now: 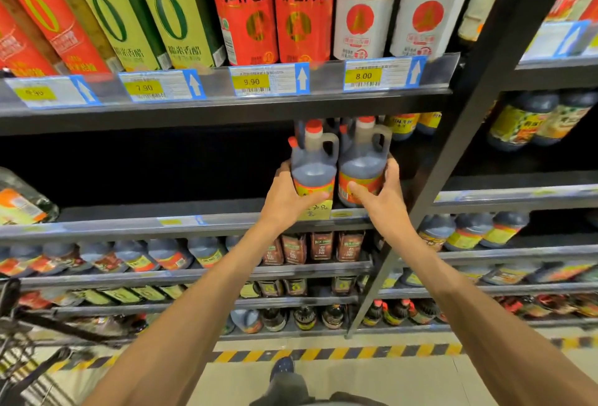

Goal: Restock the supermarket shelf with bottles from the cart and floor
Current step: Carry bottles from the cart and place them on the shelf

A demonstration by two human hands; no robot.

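At the far left we see part of a wire cart (19,334) on the floor. Our left hand (288,195) is wrapped around the lower body of the left jug (312,163), thumb across the front label and fingers curled behind its left side. Our right hand (385,192) holds the right jug (362,159) in the same way, thumb on the label, fingers spread around its right flank. We count two dark-liquid jugs with red caps and moulded handles, standing upright and touching side by side at the front edge of the middle shelf (129,221), just left of the black upright post (453,146). Whether their bases rest fully on the shelf we cannot tell. More red caps show behind them; their number is unclear. On the rail above we count four price tags (268,80), each with a white arrow.
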